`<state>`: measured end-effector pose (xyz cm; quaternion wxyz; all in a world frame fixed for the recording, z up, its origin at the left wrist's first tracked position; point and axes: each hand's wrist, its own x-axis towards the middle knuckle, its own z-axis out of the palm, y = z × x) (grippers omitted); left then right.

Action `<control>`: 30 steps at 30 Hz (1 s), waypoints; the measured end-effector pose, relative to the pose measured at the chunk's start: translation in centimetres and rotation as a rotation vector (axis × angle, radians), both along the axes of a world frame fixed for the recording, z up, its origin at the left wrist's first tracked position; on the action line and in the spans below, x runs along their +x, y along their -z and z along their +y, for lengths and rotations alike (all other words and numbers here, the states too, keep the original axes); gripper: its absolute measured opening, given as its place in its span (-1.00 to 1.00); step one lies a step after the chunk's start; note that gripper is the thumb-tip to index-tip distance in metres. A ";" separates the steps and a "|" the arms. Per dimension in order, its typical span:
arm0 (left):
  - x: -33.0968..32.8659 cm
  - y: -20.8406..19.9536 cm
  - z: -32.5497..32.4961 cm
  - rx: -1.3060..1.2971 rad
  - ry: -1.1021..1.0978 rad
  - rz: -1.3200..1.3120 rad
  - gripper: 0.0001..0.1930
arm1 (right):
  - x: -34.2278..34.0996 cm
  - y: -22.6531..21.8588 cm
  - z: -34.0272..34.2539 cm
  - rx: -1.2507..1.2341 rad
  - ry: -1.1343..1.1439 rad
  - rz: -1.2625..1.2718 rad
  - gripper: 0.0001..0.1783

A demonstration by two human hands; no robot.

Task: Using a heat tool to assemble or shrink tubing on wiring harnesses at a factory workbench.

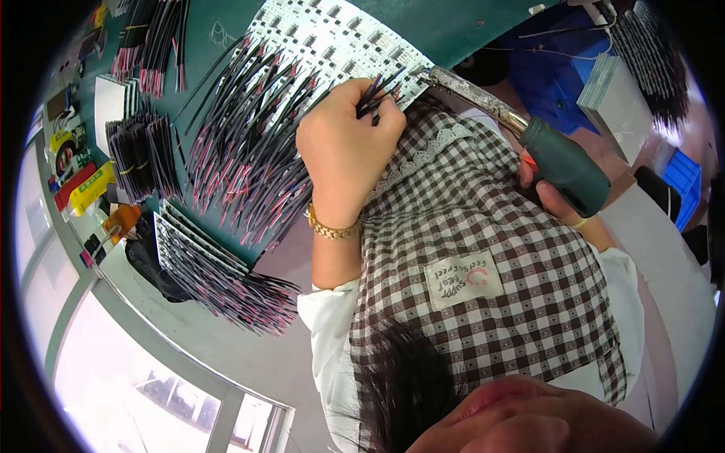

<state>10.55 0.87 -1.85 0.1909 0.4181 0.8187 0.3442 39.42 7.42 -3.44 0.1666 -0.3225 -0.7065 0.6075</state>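
A white circuit board panel lies on the green tabletop, with many black and red wires attached and fanned over its near left side. My left hand, with a gold watch band at the wrist, is closed on a thin wire at the panel's near right corner. In my right hand is a soldering gun with a dark green handle. Its long metal barrel points left, and the tip meets the panel's right edge close to my left fingers. My palm hides part of the wires.
Bundled wires and more wire bunches lie at the left. A stack of wired boards hangs over the near left table edge. Blue bins and a stack of white panels stand at the right.
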 end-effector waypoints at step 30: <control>-0.9 -0.3 -0.1 -0.007 0.127 0.044 -0.83 | -1.3 -1.1 1.2 -0.067 -0.050 0.167 -0.42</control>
